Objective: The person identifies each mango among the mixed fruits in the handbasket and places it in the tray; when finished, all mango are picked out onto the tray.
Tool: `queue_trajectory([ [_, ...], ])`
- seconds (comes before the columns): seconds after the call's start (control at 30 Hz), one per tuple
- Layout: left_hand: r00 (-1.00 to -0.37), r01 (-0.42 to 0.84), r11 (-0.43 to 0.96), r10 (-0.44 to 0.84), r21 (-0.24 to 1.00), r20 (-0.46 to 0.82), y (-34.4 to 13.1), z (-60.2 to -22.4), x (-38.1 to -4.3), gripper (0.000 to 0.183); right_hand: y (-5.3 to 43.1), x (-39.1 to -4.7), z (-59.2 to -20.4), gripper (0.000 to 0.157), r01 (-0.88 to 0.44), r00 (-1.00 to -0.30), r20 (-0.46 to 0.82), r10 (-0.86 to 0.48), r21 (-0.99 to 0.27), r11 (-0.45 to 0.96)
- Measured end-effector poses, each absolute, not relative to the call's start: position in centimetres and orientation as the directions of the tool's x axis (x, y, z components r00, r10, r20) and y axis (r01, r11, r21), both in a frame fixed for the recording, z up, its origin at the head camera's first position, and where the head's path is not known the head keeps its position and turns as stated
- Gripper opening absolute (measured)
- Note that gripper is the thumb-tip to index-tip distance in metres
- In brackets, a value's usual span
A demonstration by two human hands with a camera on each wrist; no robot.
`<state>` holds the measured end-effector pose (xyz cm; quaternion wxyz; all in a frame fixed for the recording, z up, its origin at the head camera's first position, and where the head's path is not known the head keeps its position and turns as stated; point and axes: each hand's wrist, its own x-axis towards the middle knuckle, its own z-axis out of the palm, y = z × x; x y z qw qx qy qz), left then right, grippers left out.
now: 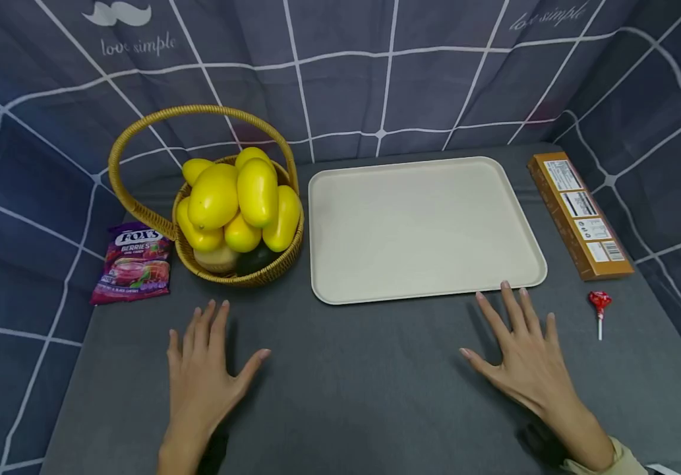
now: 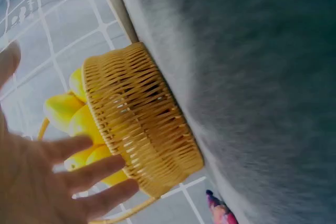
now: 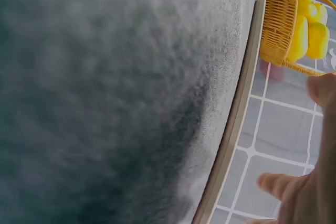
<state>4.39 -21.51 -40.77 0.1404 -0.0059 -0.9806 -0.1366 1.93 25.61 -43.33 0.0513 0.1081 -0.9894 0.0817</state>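
Observation:
My left hand (image 1: 204, 369), fingers spread and holding nothing, is over the table in front of a wicker basket (image 1: 283, 264). Several yellow mango-like fruits (image 1: 214, 196) fill this basket, with a dark green item (image 1: 257, 258) and a tan round one (image 1: 215, 258) low at its front. In the left wrist view the spread fingers appear before the basket's woven side (image 2: 142, 119). My right hand (image 1: 530, 363), also spread and holding nothing, is near the front right corner of a cream tray (image 1: 423, 231). From the right wrist, the tray's edge (image 3: 231, 135) shows side-on.
A purple Fox's Berries candy bag (image 1: 135, 264) lies left of the basket. Right of the tray are a brown box (image 1: 580, 218) with white labels and a red lollipop (image 1: 600, 310). Checked dark cloth (image 1: 346, 86) hangs behind and along both sides of the grey table (image 1: 364, 382).

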Motion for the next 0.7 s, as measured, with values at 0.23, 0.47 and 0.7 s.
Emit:
queue_trajectory([
  [0.23, -0.891, 0.106, 0.851, -0.148, 0.515, 0.430, -22.8, -38.3, 2.2, 0.089, 24.3, 0.2, -42.4, 0.102, -0.311, -0.940, 0.196, -0.280, -0.149, 0.939],
  [0.47, -0.940, -0.003, 0.671, -0.255, 0.742, 0.227, -24.3, -36.6, -1.7, 0.099, 21.8, -2.1, -41.0, 0.093, -0.430, -0.881, 0.297, -0.369, -0.176, 0.886],
  [0.7, -0.940, -0.094, 0.546, -0.325, 0.833, 0.106, -24.8, -37.4, -4.7, 0.102, 18.3, -4.6, -39.8, 0.086, -0.563, -0.817, 0.357, -0.452, -0.327, 0.759],
])
